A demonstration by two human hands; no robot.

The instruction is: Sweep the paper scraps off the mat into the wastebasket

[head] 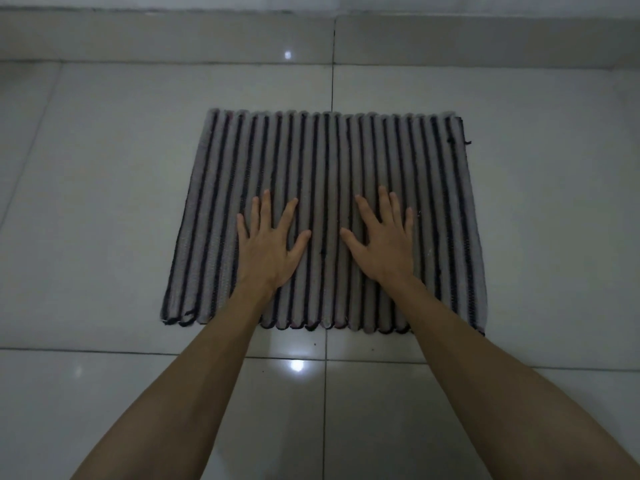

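Observation:
A grey mat (325, 161) with black lengthwise stripes lies flat on the tiled floor, centred in the head view. My left hand (268, 242) rests palm down on its near left half, fingers spread, holding nothing. My right hand (384, 239) lies palm down on the near right half, fingers also spread and empty. Both forearms reach in from the bottom of the frame. No paper scraps show on the mat, and no wastebasket is in view.
Glossy white floor tiles (104, 202) surround the mat on all sides, with dark grout lines. A low step or wall base (173, 36) runs across the far edge. A loose black thread (465, 142) sticks out at the mat's far right corner.

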